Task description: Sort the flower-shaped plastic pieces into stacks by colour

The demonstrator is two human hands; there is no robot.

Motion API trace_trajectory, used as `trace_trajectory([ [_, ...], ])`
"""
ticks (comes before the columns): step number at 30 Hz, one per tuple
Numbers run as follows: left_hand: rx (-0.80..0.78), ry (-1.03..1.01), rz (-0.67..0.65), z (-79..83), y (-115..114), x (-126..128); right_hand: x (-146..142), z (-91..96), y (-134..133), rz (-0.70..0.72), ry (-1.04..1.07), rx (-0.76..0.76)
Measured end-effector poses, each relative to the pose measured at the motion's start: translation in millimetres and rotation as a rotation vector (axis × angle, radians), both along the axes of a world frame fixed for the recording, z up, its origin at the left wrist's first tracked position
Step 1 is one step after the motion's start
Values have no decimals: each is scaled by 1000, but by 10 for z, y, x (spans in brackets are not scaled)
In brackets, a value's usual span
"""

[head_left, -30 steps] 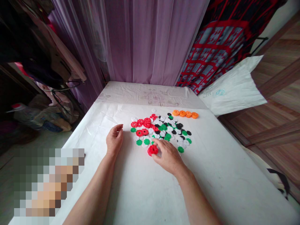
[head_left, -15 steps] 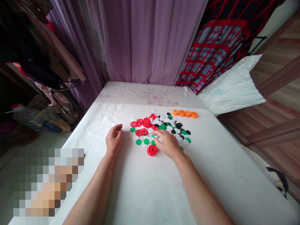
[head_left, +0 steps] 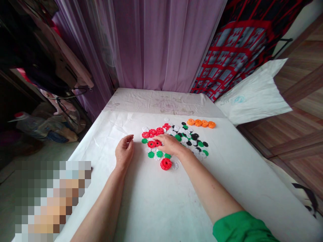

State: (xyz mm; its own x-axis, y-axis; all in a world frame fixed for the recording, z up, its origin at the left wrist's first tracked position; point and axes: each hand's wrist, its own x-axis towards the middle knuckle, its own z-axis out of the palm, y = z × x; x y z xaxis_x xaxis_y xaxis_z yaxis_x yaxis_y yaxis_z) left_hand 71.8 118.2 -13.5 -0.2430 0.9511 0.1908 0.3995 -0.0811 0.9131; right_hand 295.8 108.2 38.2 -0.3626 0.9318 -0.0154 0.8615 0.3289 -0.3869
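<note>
A pile of small toothed plastic discs in red, green, white and black lies on the white table. My right hand reaches into the pile's left side, its fingers down on the red discs there; what the fingertips hold is hidden. One red disc lies apart at the near edge of the pile, beside my right wrist. My left hand rests on the table to the left of the pile, fingers loosely curled and apart, holding nothing.
A row of orange discs sits at the pile's far right. A white bag leans at the table's right edge. Purple curtains hang behind. Clutter fills the dark left side beside the table.
My right hand left the lone red disc at the near edge and moved forward and left across the pile onto the red discs. My left hand stayed put.
</note>
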Motion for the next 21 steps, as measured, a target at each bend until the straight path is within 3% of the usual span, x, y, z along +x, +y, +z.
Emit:
trace_trajectory([
  [5,2,3,2,-13,5,-5,49,59,-35,-95,81,-63],
  [11,4,18,-6,-5,-7,0,207,148,-523,-232,348,-112],
  [16,11,35,-8,9,-7,-4,197,154,-893,-218,291,-77],
  [21,7,26,-8,-9,0,-7,129,115,-950,-220,208,-37],
])
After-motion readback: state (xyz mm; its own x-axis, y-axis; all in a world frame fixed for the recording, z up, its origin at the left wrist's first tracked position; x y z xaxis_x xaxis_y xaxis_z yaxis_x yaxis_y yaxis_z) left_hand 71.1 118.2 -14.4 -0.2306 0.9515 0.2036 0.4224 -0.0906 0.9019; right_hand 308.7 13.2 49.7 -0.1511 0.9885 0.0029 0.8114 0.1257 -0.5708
